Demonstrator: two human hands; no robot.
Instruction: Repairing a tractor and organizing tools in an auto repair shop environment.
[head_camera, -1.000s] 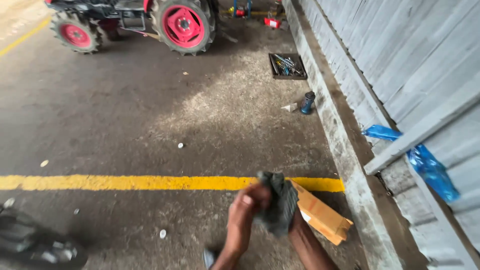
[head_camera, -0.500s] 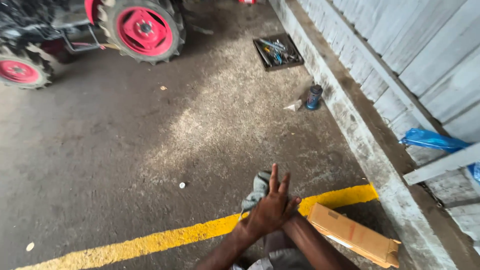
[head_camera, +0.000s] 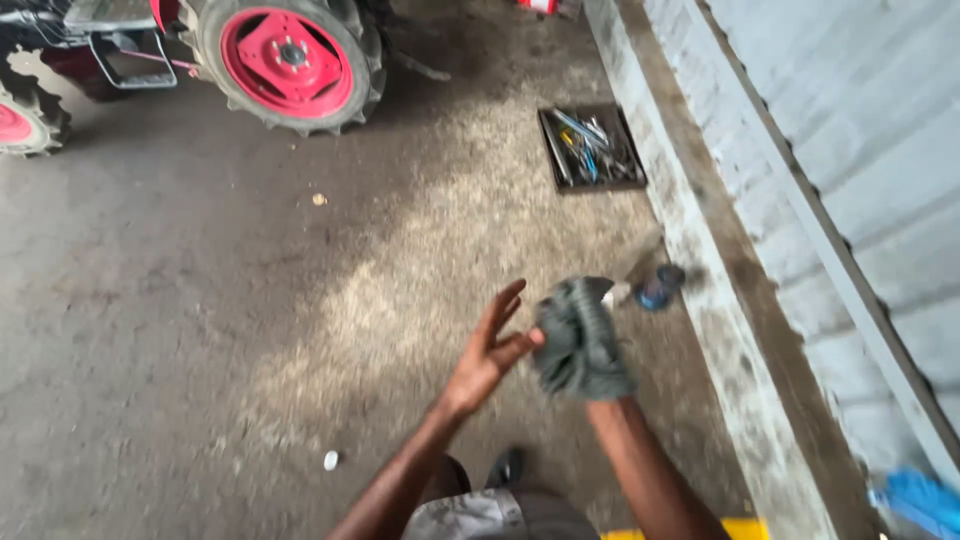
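Right hand (head_camera: 585, 345) is wrapped in a dark grey rag (head_camera: 578, 335), grip closed around the bunched cloth at frame centre. Left hand (head_camera: 490, 350) is open with fingers spread, its fingertips just touching the rag at its 9 o'clock. Wiping appears in progress, not finished; tool tray (head_camera: 590, 148) at 12 o'clock and red-wheeled tractor (head_camera: 290, 62) at 10 o'clock stand well apart on the concrete floor (head_camera: 200, 320).

Ahead of your hands you've got open grey concrete floor (head_camera: 200, 330), room to sweep left. On your right a raised concrete kerb (head_camera: 700, 250) blocks you, a small blue can (head_camera: 660, 286) and a dark tool tray (head_camera: 592, 148) just beside it. Red-hubbed tractor wheel (head_camera: 292, 62) well beyond.
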